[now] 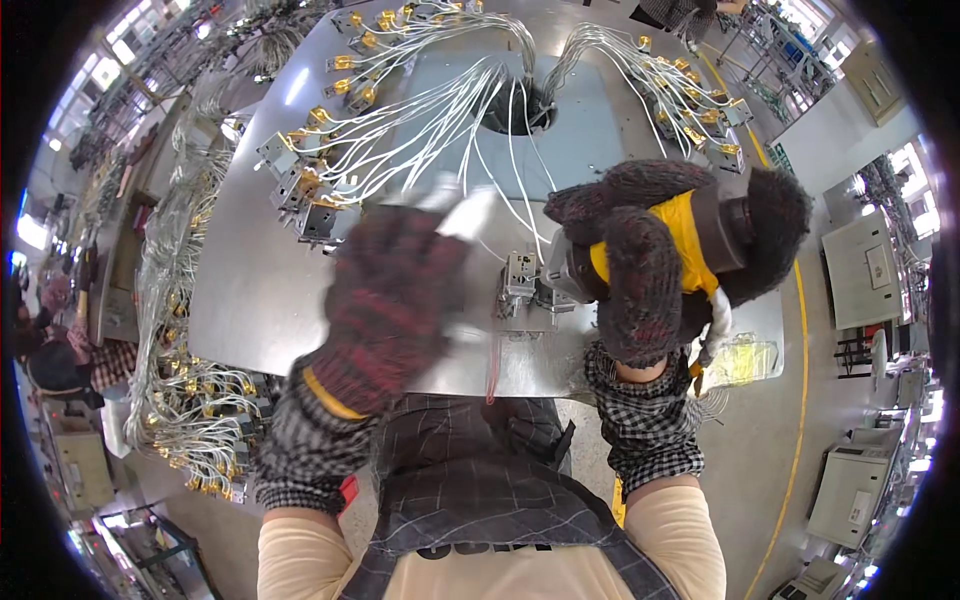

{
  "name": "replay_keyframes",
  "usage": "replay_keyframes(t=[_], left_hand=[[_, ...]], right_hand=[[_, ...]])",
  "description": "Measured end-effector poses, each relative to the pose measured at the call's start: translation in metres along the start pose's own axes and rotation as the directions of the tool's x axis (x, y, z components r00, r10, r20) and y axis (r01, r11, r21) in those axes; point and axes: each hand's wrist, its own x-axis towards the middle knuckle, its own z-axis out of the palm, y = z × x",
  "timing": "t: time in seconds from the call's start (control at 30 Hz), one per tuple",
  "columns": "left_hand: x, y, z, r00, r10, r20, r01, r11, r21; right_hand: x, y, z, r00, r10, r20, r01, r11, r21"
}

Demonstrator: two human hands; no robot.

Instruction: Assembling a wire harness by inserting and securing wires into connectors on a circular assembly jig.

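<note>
Head view shows a black-and-yellow handheld tool [690, 235] in the right hand [640, 280], its knit-gloved fingers wrapped around the body. Just left of those fingers stands a small silver metal block fixture [520, 275]. Farther left, the left hand [395, 290], gloved in dark red-and-black knit, is blurred; I cannot tell whether its fingers hold anything. Beyond both hands' fingers, thin white cables [524, 45] with yellow connectors [342, 63] spread over the shiny metal desk [250, 310].
</note>
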Motion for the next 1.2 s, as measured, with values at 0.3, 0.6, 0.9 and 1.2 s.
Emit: replay_keyframes(t=[0.3, 0.6, 0.9, 1.2], left_hand=[[-0.009, -0.024, -0.01, 0.968, -0.14, 0.209, 0.223, 0.865, -0.45], [-0.011, -0.008, 0.026, 0.995, -0.032, 0.094, 0.078, 0.839, -0.538], [0.008, 0.005, 0.049, 0.968, -0.094, 0.233, 0.24, 0.626, -0.742], [0.021, 0.004, 0.029, 0.958, 0.014, 0.285, 0.164, 0.791, -0.589]], right_hand=[[0.005, 0.017, 0.021, 0.739, -0.343, 0.579, 0.647, 0.127, -0.752], [0.016, 0.027, 0.049, 0.506, -0.462, 0.728, 0.743, -0.196, -0.641], [0.027, 0.055, 0.09, 0.234, -0.38, 0.895, 0.752, -0.513, -0.414], [0.026, 0.049, 0.076, 0.318, -0.257, 0.913, 0.874, -0.294, -0.387]])
